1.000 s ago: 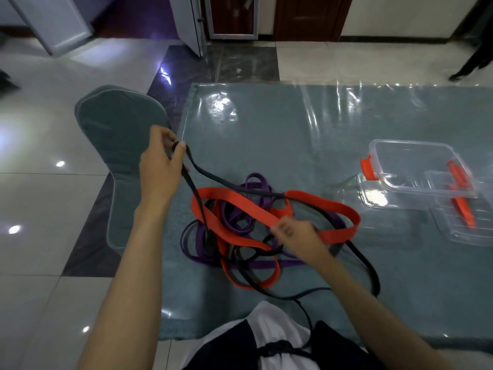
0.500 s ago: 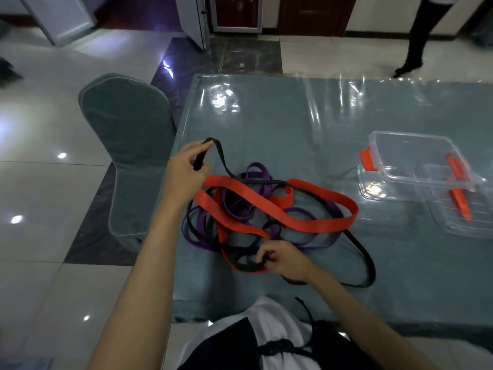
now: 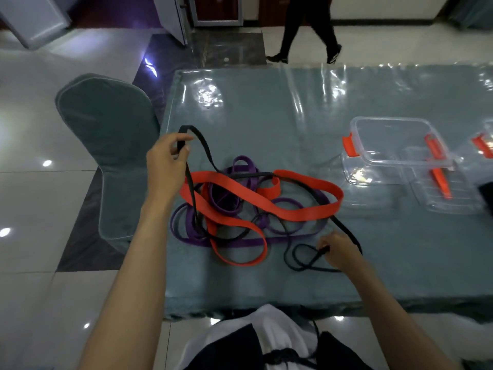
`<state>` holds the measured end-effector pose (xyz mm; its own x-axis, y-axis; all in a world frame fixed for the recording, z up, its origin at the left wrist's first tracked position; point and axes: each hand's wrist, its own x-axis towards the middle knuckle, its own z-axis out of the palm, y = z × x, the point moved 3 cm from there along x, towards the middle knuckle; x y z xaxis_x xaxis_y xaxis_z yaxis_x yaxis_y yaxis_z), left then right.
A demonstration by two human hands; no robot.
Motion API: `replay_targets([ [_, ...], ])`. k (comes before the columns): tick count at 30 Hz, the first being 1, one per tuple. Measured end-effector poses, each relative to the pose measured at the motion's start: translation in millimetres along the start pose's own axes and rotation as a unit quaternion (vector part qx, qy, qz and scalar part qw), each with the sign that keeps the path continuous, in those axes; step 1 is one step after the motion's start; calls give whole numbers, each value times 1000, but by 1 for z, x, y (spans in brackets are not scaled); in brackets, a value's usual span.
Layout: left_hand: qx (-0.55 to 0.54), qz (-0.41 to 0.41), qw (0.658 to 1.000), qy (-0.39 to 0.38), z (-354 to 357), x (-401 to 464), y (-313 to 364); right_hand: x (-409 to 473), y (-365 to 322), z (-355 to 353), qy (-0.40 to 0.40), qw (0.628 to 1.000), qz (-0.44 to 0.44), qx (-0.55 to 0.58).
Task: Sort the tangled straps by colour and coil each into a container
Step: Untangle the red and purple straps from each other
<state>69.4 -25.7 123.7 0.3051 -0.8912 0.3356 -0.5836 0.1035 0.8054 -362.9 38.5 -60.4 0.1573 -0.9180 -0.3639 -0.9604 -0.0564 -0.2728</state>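
A tangle of straps lies on the teal table: a wide red strap, a purple strap under it, and a thin black strap threaded through both. My left hand pinches a loop of the black strap, raised above the left side of the pile. My right hand pinches another part of the black strap near the table's front, right of the pile. A clear plastic container with orange clips stands at the right.
A second clear container with an orange clip sits beside the first, and part of another shows at the right edge. A teal-covered chair stands left of the table. A person walks across the floor beyond the table.
My right hand has moved right along the table's front, drawing black strap out of the pile. My left hand stays raised at the left with its loop. A person has walked into view behind.
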Motion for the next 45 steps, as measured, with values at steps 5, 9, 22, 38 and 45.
replay_targets([
  [5,90,46,992,-71,17,3,-8,1,1,9,-196,978,54,-54],
  [9,154,-26,981,-118,23,-8,-32,11,-13,-6,20,997,63,30],
  [22,188,-229,954,-48,13,-62,-125,46,-72,-7,31,981,-78,173],
  [38,200,-340,906,-152,77,-39,-155,102,-96,5,-6,992,-32,122],
  [45,46,-78,993,-78,101,-33,-90,102,-102,-11,78,949,-63,299],
])
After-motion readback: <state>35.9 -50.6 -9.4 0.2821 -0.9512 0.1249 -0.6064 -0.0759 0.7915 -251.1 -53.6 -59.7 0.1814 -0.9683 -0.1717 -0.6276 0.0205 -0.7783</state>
